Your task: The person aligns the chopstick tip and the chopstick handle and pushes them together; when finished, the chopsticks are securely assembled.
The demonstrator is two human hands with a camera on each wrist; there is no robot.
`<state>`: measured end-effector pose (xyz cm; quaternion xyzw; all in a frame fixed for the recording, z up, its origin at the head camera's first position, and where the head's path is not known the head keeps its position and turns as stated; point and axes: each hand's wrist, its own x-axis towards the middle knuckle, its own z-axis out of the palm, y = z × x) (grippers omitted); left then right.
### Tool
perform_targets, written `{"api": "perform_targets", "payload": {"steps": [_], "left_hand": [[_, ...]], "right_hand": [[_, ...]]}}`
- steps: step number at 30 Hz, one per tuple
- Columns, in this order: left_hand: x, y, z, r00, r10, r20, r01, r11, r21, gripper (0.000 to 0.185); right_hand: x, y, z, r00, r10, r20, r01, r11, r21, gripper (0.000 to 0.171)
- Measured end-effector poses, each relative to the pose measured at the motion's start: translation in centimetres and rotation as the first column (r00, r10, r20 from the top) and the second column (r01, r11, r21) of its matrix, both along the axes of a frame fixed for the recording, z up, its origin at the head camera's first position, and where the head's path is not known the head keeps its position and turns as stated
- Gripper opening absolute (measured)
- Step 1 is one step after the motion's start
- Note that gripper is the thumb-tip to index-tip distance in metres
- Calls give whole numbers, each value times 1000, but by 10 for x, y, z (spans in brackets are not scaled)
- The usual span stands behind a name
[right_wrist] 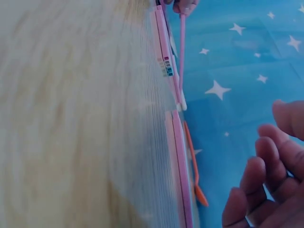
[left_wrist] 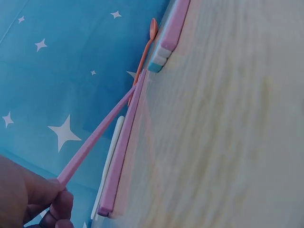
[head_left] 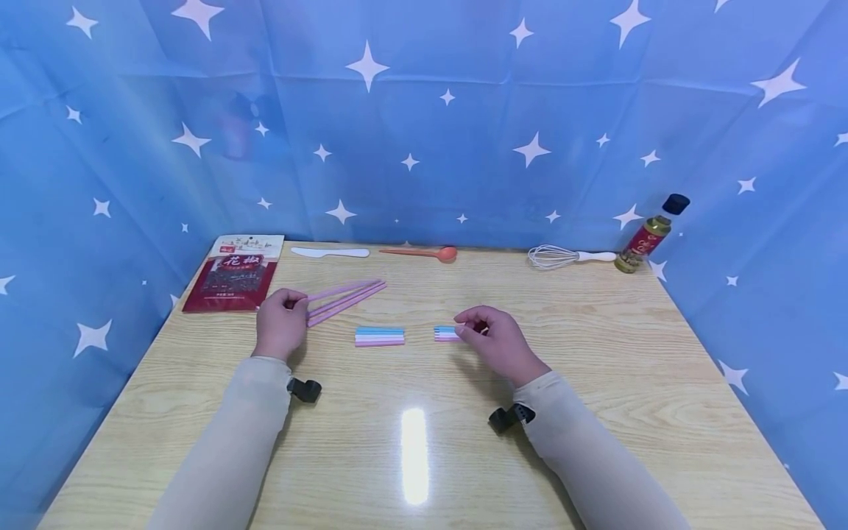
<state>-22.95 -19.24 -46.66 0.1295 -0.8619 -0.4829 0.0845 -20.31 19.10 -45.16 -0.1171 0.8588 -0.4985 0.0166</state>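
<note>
My left hand (head_left: 281,324) pinches one pink stick (head_left: 334,291); my right hand (head_left: 497,340), fingers loosely curled, touches the short coloured sticks (head_left: 445,333); grip unclear.

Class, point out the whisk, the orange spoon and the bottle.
whisk (head_left: 555,256): head view, on its wire loops.
orange spoon (head_left: 447,253): head view, on its bowl.
bottle (head_left: 645,241): head view, on its red label.

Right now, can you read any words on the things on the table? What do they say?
"花椒": big white characters on the red spice packet.
Small print on the same packet: too small to read.
Red label on the oil bottle: blurred, unreadable.
The other things bear no visible text.
</note>
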Motion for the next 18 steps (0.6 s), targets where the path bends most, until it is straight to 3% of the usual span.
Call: {"api": "perform_targets", "payload": {"steps": [6, 18], "left_hand": [[0, -3, -1, 998, 13, 61, -10, 999, -49, 25], [1, 0, 3, 992, -23, 124, 31, 998, -60, 35]], "right_hand": [[1, -1, 2, 1000, 15, 27, -16, 1000, 14, 23], [1, 0, 0, 999, 15, 34, -15, 1000, 13, 23]]}}
